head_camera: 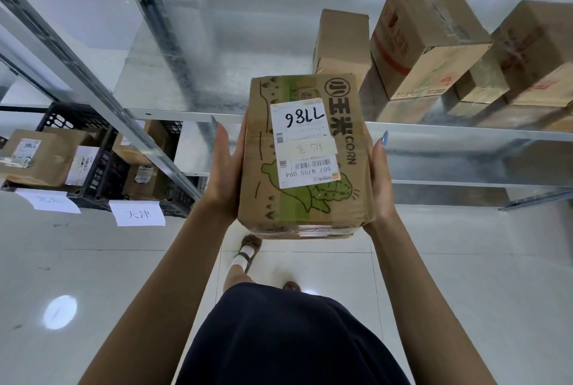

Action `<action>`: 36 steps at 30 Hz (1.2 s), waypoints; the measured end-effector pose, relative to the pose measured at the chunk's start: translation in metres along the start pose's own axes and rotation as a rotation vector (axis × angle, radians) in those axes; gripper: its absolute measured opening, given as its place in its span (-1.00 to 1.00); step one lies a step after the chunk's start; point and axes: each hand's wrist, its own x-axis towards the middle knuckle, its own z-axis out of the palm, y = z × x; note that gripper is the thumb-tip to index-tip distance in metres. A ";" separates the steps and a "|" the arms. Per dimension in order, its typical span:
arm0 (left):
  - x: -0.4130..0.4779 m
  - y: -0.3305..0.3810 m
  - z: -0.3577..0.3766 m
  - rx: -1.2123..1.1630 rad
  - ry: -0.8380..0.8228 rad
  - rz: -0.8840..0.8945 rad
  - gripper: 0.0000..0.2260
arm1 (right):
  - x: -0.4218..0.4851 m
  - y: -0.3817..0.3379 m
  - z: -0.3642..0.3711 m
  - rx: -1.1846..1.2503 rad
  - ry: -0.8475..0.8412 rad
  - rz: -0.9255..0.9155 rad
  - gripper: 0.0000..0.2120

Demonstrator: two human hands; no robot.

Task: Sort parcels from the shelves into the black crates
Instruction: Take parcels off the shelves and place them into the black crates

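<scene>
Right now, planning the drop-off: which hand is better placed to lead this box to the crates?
Left, probably: the left hand presses the box side facing the black crates at left; the right hand is on the far side.

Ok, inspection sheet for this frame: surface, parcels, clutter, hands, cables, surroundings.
Surface: metal shelf, cardboard boxes at its right end.
Job's things: held parcel, CORN print, white shipping label up; black crates at left, parcels inside, paper labels on their fronts.
Clutter: nothing seen.
Hands: left hand and right hand press flat on the parcel's sides.
Cables: nothing seen.
Surroundings: glossy tiled floor.
</scene>
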 end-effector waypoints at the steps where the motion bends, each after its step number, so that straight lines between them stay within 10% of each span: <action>1: 0.000 0.001 0.003 0.008 0.000 -0.002 -0.28 | -0.001 0.000 0.001 -0.003 -0.004 -0.008 -0.42; 7: 0.003 -0.005 0.018 0.044 -0.022 0.135 -0.55 | 0.001 -0.002 -0.005 -0.092 0.029 0.034 -0.43; 23: -0.018 -0.012 -0.039 0.005 0.057 0.232 -0.48 | 0.004 0.008 0.038 -0.213 0.016 0.126 -0.44; 30: -0.071 0.016 -0.102 -0.016 0.181 0.322 -0.23 | 0.003 0.047 0.112 -0.161 -0.041 0.226 -0.54; 36: -0.147 0.058 -0.192 0.052 0.342 0.374 -0.47 | -0.011 0.115 0.213 -0.118 -0.106 0.362 -0.54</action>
